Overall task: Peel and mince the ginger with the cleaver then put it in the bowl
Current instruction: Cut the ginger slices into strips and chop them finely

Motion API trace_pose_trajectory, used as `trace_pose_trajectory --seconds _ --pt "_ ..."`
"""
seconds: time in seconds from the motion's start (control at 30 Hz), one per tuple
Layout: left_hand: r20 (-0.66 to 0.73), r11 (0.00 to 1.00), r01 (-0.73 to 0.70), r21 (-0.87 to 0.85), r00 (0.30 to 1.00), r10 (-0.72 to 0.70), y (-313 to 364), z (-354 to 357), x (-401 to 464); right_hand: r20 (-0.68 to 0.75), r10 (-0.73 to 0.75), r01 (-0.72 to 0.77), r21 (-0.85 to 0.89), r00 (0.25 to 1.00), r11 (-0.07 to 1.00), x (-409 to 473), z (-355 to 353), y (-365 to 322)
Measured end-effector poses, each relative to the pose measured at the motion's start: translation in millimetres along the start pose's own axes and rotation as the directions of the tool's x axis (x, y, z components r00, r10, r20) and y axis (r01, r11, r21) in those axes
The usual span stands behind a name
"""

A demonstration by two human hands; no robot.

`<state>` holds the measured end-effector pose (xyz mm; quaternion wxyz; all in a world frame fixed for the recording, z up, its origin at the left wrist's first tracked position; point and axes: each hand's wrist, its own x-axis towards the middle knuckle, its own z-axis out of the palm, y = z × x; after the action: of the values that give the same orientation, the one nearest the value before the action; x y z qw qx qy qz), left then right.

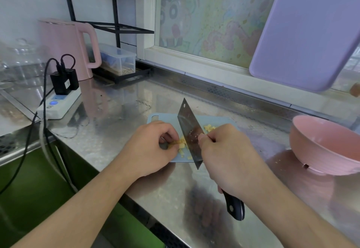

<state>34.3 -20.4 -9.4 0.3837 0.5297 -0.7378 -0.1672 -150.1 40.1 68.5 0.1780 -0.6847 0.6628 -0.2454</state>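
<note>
Yellow ginger pieces (pixel 182 143) lie on a small light-blue cutting board (pixel 218 120) on the steel counter. More cut bits (pixel 208 128) sit to the right of the blade. My right hand (pixel 227 156) grips the cleaver (pixel 190 129) by its dark handle, thumb against the blade, edge down on the board. My left hand (pixel 150 148) has curled fingers that pinch the ginger just left of the blade. A pink bowl (pixel 329 146) stands at the right, tilted toward me; its inside looks empty.
A pink kettle (pixel 66 47) and a white power strip (pixel 58 103) with black plugs and cables stand at the back left. A lilac board (pixel 303 31) leans on the window. A black rack holds a clear box (pixel 118 58). The counter's front edge runs diagonally below my arms.
</note>
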Motion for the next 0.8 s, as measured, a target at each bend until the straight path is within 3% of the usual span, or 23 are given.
trace_pose_trajectory --seconds 0.17,0.37,0.8 --pt "0.003 1.000 0.003 -0.010 1.000 -0.003 0.2 0.1 0.3 0.030 0.073 -0.075 0.081 0.997 0.994 2.2 3.1 1.2" --pt "0.010 1.000 -0.019 0.004 1.000 0.019 2.2 -1.3 -1.0 0.007 -0.053 0.054 -0.050 0.999 0.997 -1.3 9.8 -2.9" --pt "0.008 0.999 0.017 -0.035 1.000 -0.016 2.6 -1.9 -1.6 0.134 -0.017 0.034 -0.124 0.991 0.992 8.5 8.1 -12.9"
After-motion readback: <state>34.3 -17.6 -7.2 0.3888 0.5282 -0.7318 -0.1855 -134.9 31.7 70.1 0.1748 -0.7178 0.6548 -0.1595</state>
